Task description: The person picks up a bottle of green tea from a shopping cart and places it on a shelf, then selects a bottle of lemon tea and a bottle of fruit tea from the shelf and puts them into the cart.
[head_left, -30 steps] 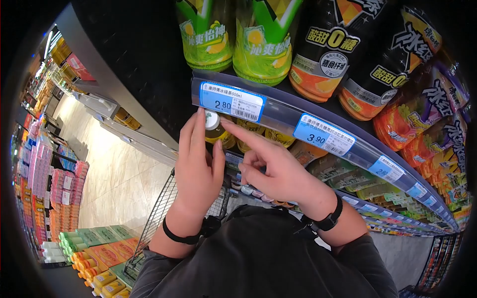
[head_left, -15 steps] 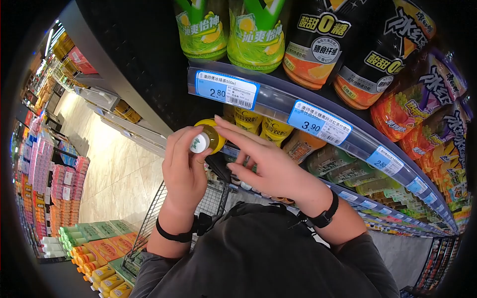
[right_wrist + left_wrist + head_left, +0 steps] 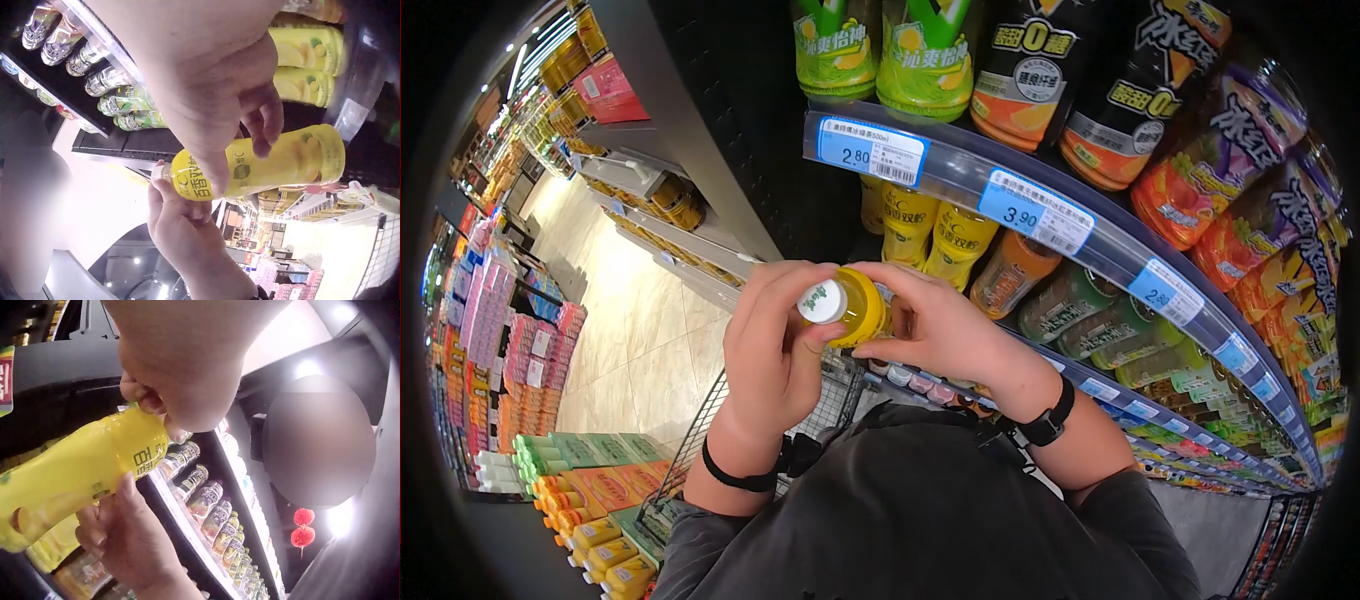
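Note:
My left hand grips a yellow-labelled drink bottle at its neck, fingers and thumb on either side just below the white cap. The fingers and thumb of my right hand curl round the bottle's body. In the head view the cap points up toward the camera. The left wrist view shows the bottle slanting between both hands, its base toward the left edge. Lemon pictures on the label of the bottle show in the right wrist view, with the left hand at the cap end.
Similar yellow bottles stand on the shelf just beyond my hands. Above runs a shelf edge with blue price tags, holding green-labelled bottles and black-labelled bottles. A wire cart is at lower left; boxed drinks sit beyond it.
The bottle has come out from under the shelf edge toward my body, carried by the left hand. My right hand, earlier with its index finger stretched out near the cap, now holds the bottle's body.

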The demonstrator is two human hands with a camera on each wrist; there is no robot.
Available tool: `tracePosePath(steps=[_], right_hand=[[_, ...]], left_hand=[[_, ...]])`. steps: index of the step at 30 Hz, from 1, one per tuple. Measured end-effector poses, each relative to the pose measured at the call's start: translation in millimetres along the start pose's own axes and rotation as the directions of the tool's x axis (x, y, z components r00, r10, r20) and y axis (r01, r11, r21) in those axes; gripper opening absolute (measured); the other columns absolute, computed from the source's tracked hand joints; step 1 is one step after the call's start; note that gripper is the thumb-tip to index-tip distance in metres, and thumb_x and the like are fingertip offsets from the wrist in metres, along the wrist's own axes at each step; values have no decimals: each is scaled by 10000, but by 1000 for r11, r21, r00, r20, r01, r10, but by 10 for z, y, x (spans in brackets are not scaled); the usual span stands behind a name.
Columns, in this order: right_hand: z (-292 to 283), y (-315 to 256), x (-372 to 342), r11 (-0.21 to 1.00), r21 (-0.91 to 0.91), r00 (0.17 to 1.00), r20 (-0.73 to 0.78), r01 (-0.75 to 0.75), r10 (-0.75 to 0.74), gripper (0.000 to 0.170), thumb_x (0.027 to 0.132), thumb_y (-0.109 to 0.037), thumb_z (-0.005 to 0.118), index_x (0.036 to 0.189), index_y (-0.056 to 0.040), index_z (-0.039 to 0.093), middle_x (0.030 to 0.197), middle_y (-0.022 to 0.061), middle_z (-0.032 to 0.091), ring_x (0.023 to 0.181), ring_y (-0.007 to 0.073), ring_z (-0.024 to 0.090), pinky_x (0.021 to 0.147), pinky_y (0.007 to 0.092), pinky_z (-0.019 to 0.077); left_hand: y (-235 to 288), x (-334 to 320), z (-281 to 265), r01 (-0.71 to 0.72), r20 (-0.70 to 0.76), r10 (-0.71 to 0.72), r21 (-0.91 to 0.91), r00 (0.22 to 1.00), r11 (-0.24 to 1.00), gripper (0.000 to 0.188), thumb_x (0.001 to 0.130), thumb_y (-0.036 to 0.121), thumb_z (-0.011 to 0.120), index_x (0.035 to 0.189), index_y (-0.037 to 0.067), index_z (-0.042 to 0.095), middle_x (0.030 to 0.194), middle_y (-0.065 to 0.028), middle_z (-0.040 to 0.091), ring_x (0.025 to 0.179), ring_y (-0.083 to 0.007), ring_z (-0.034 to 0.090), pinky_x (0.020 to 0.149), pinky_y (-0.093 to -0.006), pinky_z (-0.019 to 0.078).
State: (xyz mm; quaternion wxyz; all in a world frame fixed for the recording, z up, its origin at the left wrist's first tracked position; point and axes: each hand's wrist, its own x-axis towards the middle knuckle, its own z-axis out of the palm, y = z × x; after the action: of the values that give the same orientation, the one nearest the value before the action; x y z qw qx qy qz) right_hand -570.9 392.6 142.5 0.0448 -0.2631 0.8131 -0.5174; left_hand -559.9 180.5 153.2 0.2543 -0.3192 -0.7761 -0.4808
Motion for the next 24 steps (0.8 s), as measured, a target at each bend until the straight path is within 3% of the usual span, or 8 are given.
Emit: tracePosePath(steps=[2, 10, 13, 16, 18, 20, 21, 24], right_hand=[[-34, -22, -130, 984, 83, 983, 105, -156, 147, 715, 796, -204, 855, 1414, -71, 520, 1090, 122, 646, 794, 216, 632, 728, 318, 529], [72, 498, -915, 997, -32, 978, 195, -64, 69, 624, 808, -280, 845, 1309, -28, 571, 1166, 202, 679, 1083, 365, 672, 920, 412, 522], [4, 394, -1310, 982, -80, 940, 284, -173, 189, 650, 822, -282, 856, 1352, -38, 570, 1132, 155, 699, 1041, 261, 669, 882, 352, 527], [35, 495, -1725, 989, 72, 957, 270, -130, 106, 620, 793, -336, 857, 1266, -24, 603, 1150, 196, 694, 1083, 351, 668, 926, 403, 512], [-23, 507, -2056, 990, -7, 944, 299, -142, 138, 597, 816, -360, 849, 1250, -21, 618, 1114, 165, 700, 1036, 293, 676, 897, 375, 514], [6, 576, -2395, 939, 232, 918, 364, -252, 157, 566, 854, -380, 826, 1239, -15, 628, 1087, 119, 699, 999, 210, 661, 874, 337, 509], [-62, 419, -2539, 917, 251, 904, 376, -310, 202, 541, 884, -400, 801, 1225, -13, 639, 1070, 78, 696, 983, 149, 638, 859, 307, 506], [53, 622, -3017, 891, 363, 928, 343, -272, 144, 527, 898, -386, 789, 1235, -11, 636, 1071, 71, 700, 989, 142, 640, 855, 311, 511]], left_hand=[[66, -62, 19, -5, 17, 5, -9, 1000, 1000, 333, 905, 54, 711, 1224, -1, 627, 1115, -151, 624, 852, -220, 616, 655, -261, 479], [506, -408, 341, 157, -10, -164, -230, 986, 960, 319, 940, 76, 698, 1237, -2, 611, 1085, -85, 566, 729, -74, 528, 637, -203, 413], [727, -599, 475, 246, -11, -262, -304, 965, 920, 302, 969, 39, 642, 1266, 4, 593, 1065, -48, 579, 774, -60, 559, 679, -179, 425], [945, -777, 686, 353, -47, -420, -463, 906, 813, 292, 990, 38, 612, 1279, 12, 589, 1004, -20, 600, 780, -58, 565, 688, -178, 434], [978, -927, 719, 399, -32, -461, -450, 887, 799, 288, 1009, 74, 603, 1292, 25, 588, 988, -6, 627, 720, -39, 519, 630, -180, 410], [1069, -1072, 735, 608, 60, -653, -439, 755, 662, 292, 1011, 110, 614, 1293, 36, 593, 1031, -18, 642, 667, -26, 466, 567, -185, 369], [1077, -1175, 764, 638, 90, -676, -439, 732, 632, 297, 1017, 148, 623, 1293, 43, 595, 1065, -30, 652, 648, -21, 445, 537, -185, 337], [1224, -1481, 885, 673, 141, -700, -458, 700, 581, 301, 1021, 162, 626, 1296, 42, 595, 1090, -38, 658, 641, -26, 448, 542, -189, 348]])
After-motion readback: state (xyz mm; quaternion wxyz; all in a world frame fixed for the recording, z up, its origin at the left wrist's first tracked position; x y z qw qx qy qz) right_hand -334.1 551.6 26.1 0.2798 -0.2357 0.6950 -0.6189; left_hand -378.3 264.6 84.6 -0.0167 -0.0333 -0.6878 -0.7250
